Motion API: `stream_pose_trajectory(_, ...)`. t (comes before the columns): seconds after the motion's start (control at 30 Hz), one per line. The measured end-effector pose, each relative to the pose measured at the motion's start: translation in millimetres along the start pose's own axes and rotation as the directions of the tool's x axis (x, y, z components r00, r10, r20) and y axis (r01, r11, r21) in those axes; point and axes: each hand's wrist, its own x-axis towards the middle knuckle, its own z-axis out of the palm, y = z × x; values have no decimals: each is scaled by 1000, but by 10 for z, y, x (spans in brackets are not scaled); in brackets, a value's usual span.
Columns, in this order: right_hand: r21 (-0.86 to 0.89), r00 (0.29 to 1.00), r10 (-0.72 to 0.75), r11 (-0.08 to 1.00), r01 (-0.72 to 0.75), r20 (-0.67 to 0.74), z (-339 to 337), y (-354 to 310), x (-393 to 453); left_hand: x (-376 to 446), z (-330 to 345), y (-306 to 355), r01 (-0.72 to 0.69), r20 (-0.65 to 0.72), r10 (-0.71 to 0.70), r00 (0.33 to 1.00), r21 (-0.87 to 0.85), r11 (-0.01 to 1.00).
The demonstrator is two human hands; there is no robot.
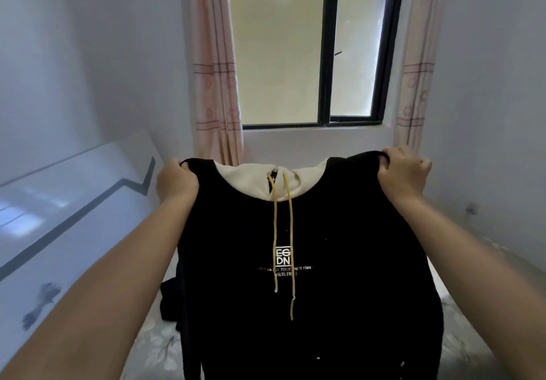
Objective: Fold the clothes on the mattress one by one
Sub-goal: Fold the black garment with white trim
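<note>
Window (pixel 313 51): black frame, set in the far wall, flanked by pale pink curtains (pixel 214 84); white headboard (pixel 68 217) with a dark zigzag stripe stands along the left side. Mattress (pixel 156 347): floral sheet, visible low in view on both sides of the garment; a dark bundle of cloth (pixel 169 300) lies on it, partly hidden. Black hoodie (pixel 325 261): held up in the air above the mattress, front facing the camera, hanging straight down; cream hood lining (pixel 251 177) at the neck; white printed logo (pixel 283 257) on the chest; two yellow drawstrings (pixel 291 232) hang loose. Left hand (pixel 176 183): fingers curled, grasping the hoodie's left shoulder. Right hand (pixel 403 171): fingers curled, grasping the right shoulder.
</note>
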Motion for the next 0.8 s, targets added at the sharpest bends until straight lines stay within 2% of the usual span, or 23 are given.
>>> stream_pose_trajectory(0.1, 35, 980, -180, 983, 178, 79, 27, -46, -86, -5, -71, -247, 96, 45, -95, 994, -15, 995)
stream_pose_trajectory(0.23, 73, 895, -361, 932, 355, 262, 242, 12, -245, -74, -32, -693, -28, 112, 10, 994, 161, 986)
stream_pose_trajectory(0.33, 50, 821, -395, 909, 413, 413, 556, 61, -378, -116, 123, -1003, -130, 206, 75, 976, 268, 954)
stream_pose_trajectory(0.47, 31, 722, -361, 904, 426, 590, 1065, 211, -503, -40, 423, -1385, -228, 327, 100, 940, 383, 895)
stream_pose_trajectory(0.63, 127, 648, -465, 858, 497, 603, 1855, 389, -547, 294, 935, -1867, -322, 409, 124, 904, 461, 827)
stream_pose_trajectory(0.7, 151, 653, -499, 845, 513, 570, 2282, 400, -453, 551, 1192, -1993, -327, 414, 119, 903, 480, 814)
stream_pose_trajectory(0.8, 151, 691, -451, 880, 451, 565, 3030, 371, -286, 988, 1665, -2125, -344, 421, 124, 899, 501, 794)
